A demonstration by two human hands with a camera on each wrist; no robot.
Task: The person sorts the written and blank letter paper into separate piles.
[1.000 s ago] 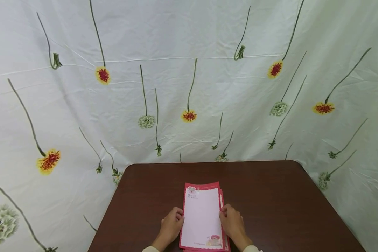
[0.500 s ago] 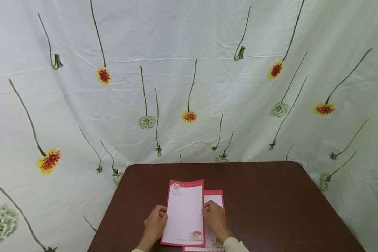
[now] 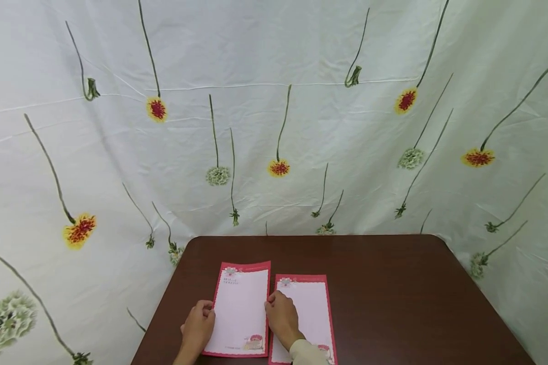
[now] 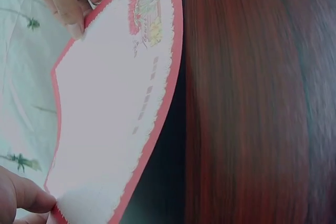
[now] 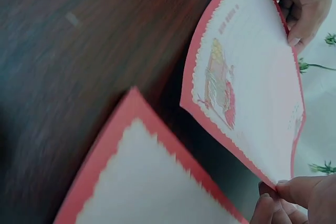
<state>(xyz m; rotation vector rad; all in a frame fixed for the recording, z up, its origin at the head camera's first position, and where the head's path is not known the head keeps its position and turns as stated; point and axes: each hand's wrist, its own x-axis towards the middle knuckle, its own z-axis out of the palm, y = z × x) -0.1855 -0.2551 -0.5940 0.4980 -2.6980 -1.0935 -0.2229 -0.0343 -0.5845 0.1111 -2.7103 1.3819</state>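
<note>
Where flower-printed white cloth fills the top of the head view, a dark wood-grain table spans the lower middle.

Held letter sheet, red-bordered, lower centre-left, raised off the table and bowed in both wrist views; second letter sheet, same border, lies just right of it. Left hand, lower left of centre: thumb and fingers pinched on the held letter sheet's left edge. Right hand, bottom centre: pinched likewise on the right edge. Cream cuff at the right wrist. Smallest, a red-flower print at the held letter sheet's lower right corner.
</note>
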